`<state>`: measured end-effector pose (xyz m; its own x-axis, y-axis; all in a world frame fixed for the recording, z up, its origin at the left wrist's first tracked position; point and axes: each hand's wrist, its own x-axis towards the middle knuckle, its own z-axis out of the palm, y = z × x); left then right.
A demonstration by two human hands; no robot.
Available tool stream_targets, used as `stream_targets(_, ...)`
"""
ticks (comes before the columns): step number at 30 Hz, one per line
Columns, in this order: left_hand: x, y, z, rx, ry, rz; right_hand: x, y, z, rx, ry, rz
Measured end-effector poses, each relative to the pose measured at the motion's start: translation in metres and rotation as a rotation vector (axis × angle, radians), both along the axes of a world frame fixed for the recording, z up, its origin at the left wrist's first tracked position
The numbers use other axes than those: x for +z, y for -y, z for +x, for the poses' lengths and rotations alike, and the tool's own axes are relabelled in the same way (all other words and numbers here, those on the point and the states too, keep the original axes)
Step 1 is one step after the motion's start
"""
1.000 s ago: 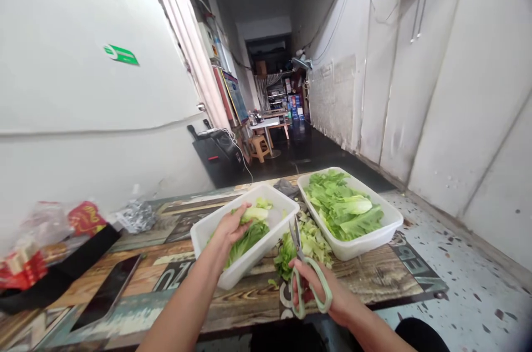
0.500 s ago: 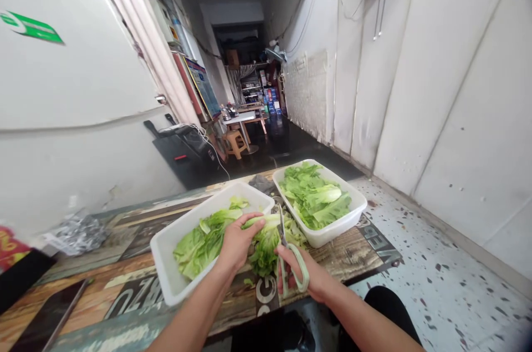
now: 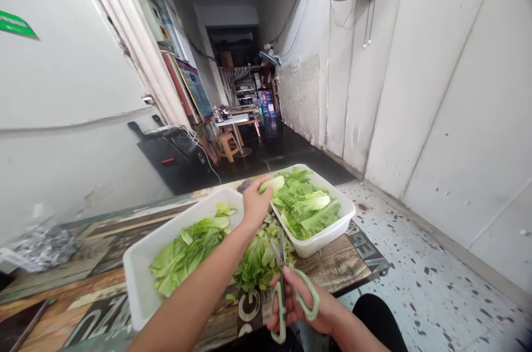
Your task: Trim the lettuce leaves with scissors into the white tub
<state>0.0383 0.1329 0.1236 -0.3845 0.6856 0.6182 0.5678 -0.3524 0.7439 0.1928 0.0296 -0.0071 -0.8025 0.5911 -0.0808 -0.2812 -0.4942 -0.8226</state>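
My left hand [image 3: 256, 203] is closed on a pale-stemmed lettuce leaf [image 3: 274, 183] at the near left rim of the right white tub [image 3: 328, 241], which holds several leafy pieces of lettuce [image 3: 310, 205]. In my right hand [image 3: 301, 299] are scissors [image 3: 306, 302] with pale green handles, their blades slightly apart and pointing away from me. Beyond the blades, a heap of lettuce trimmings [image 3: 261, 255] lies on the table between the two tubs. The left white tub [image 3: 135, 285] contains more lettuce [image 3: 187, 252], partly covered by my left forearm.
The wooden table [image 3: 332, 266] has printed letters on it. A dark phone [image 3: 20, 327] lies at its left front, with a crumpled silvery bundle [image 3: 52, 246] behind. Past the table stand a black case [image 3: 170, 152], a stool [image 3: 228, 146] and a white table [image 3: 233, 120].
My left hand has moved from the heap up and right to the right tub, carrying a leaf. The scissors have dropped lower, towards me, with handles spread wider. The view has shifted slightly.
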Motion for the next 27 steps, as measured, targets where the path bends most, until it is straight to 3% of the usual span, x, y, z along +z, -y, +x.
stream_targets(2,0.008,-0.023,0.020,-0.079,-0.171,-0.029,0.000,0.003,0.004,-0.024,0.021,0.009)
stream_targets(6,0.021,-0.039,0.035,-0.335,-0.398,-0.367,0.005,0.009,0.013,-0.067,0.031,0.027)
stream_targets(8,0.029,-0.032,0.020,-0.431,-0.307,-0.415,0.006,0.012,0.017,-0.075,0.027,0.044)
stream_targets(11,0.041,-0.007,-0.031,-0.527,-0.112,-0.398,0.002,0.017,0.020,-0.059,0.014,0.056)
stream_targets(14,0.046,0.026,-0.097,-0.324,-0.150,-0.450,-0.001,0.020,0.015,-0.051,-0.020,0.042)
stream_targets(18,0.028,0.058,-0.164,0.018,-0.472,-0.666,0.005,0.027,-0.001,-0.005,-0.013,0.015)
stream_targets(21,0.005,0.056,-0.182,0.159,-0.529,-0.715,0.011,0.032,-0.012,0.039,0.020,0.044)
stream_targets(27,-0.025,0.023,-0.178,0.321,-0.475,-0.748,0.009,0.029,-0.011,0.025,0.053,0.093)
